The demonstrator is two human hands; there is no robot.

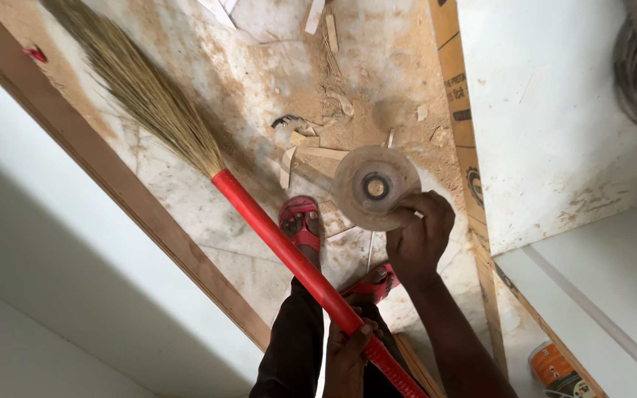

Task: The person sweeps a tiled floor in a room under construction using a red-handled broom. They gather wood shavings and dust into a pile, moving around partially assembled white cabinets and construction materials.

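Head view: looks straight down at a person's two hands, legs and a dusty floor.
Disc: a round, dust-coated disc (374, 187) with a dark centre hub, held up above the floor, just right of the picture's middle.
Right hand: the right hand (419, 234) pinches the disc's lower right edge, fingers closed on the rim.
Left hand: the left hand (348, 352) wraps shut around the broom's red handle (300, 262), low in the picture.
Broom: the red handle runs diagonally from the bottom centre up to the left, where it meets the straw bristles (141, 88) that fan toward the top left corner.
Feet: two pink sandals (300, 221) on the floor, one beside the handle, the other partly hidden under the right wrist.
Floor: pale floor (259, 74) covered with sawdust, wood offcuts and thin strips, thickest just above the disc.
Left side: a white panel with a wooden edge (112, 177) slants across the picture.
Right side: a white board surface (554, 118), dusty, with a plywood edge facing the floor.
Bottom right: an orange can (554, 368), partly cut off by the picture edge.
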